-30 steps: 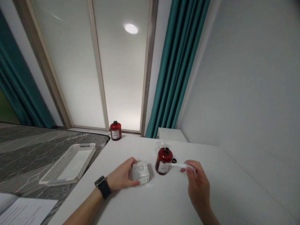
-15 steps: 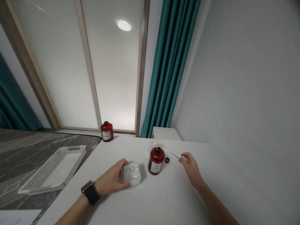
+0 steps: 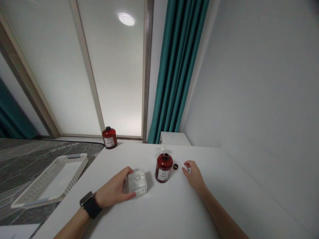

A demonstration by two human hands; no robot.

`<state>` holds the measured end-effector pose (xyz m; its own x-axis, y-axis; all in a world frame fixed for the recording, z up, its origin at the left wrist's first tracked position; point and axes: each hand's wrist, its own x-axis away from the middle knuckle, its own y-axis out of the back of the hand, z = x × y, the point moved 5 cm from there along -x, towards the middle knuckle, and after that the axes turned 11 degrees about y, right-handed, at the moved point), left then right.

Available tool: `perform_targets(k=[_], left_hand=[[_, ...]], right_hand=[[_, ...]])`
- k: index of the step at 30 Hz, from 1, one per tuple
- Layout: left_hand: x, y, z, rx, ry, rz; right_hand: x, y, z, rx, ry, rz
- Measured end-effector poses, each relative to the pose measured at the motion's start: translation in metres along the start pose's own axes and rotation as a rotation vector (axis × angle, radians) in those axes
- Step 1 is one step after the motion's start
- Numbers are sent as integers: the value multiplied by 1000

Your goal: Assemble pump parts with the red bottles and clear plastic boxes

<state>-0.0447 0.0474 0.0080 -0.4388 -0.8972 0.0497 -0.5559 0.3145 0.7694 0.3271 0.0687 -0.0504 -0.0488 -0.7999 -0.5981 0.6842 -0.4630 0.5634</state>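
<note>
My left hand (image 3: 113, 189), with a black watch on its wrist, grips a clear, square glass container (image 3: 138, 183) from its left side, thumb in front and fingers behind. The container rests on the white table (image 3: 154, 212). In my right hand (image 3: 195, 177) I pinch a slim, whitish dropper-like tube (image 3: 181, 161), its thin end pointing up and left. Between my hands stands an uncapped dark red bottle (image 3: 163, 168) with a white label. A small black cap (image 3: 175, 166) lies to its right. Partly hidden behind the bottle is a clear plastic piece (image 3: 159, 150).
A second red bottle (image 3: 109, 138), capped in black, stands at the table's far left corner. Lower down on the left sits a white perforated basket (image 3: 77, 176). Beyond the far edge are a white cabinet (image 3: 175, 138) and a teal curtain (image 3: 179, 66). A wall borders the right.
My right hand has moved left toward the red bottle, and the tube in it now points more steeply upward. My left hand stays on the glass container. The whole view has shifted slightly.
</note>
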Motion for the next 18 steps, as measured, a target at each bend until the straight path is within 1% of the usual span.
perform_targets(k=[6,13,18], left_hand=[[0,0,0,3,5,-11],[1,-1,1,-6,13,-8],[1,1,0,13,9,-36]], right_hand=[[-1,-1,-2,62,26,11],[2,-3,-8,85,13,-14],[2,0,-8,78,19,-45]])
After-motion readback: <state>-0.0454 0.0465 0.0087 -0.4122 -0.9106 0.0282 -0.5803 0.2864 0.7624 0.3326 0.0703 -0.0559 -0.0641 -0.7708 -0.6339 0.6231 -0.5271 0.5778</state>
